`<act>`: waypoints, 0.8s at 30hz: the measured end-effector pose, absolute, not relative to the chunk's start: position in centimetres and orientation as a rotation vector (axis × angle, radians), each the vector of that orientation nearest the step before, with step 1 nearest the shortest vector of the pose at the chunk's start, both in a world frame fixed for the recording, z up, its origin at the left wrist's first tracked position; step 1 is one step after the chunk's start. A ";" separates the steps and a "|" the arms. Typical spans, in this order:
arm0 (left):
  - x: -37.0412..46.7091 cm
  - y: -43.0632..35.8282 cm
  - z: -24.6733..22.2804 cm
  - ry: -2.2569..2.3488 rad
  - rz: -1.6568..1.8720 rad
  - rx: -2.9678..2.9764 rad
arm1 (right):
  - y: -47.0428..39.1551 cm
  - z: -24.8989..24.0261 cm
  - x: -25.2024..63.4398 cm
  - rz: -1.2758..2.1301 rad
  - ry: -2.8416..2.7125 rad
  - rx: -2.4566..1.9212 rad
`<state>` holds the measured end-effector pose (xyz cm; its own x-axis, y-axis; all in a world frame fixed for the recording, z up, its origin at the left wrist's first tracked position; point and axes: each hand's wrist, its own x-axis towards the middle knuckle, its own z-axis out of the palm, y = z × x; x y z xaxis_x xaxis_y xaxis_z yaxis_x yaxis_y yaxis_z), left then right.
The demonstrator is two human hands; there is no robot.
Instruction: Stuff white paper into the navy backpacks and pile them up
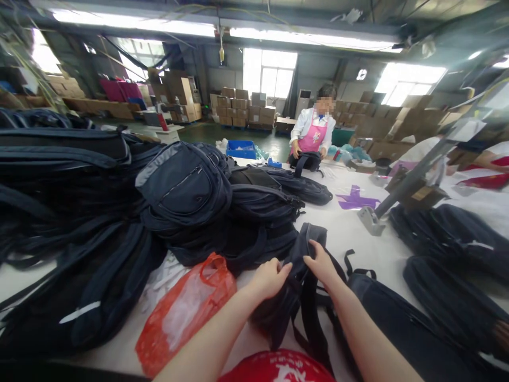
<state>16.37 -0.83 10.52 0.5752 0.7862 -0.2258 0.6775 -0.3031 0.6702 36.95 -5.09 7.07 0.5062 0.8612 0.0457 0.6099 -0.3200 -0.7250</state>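
Nearly closed, both hands (271, 278) pinch a dark backpack (300, 265).

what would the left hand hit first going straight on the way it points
The left hand holds the dark bag, so that comes first; beyond, perhaps the right hand, though depth is unclear.

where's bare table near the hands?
Best patch: white table beyond the right hand, bordered by purple sheet, metal stand and backpack pile. Narrow strip between left forearm and held bag. Crowded: left, under that pile; right, under dark bags.
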 end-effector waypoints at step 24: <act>19.5 -3.2 7.7 1.308 0.229 2.218 | -10.0 13.8 34.2 0.418 -2.242 -1.967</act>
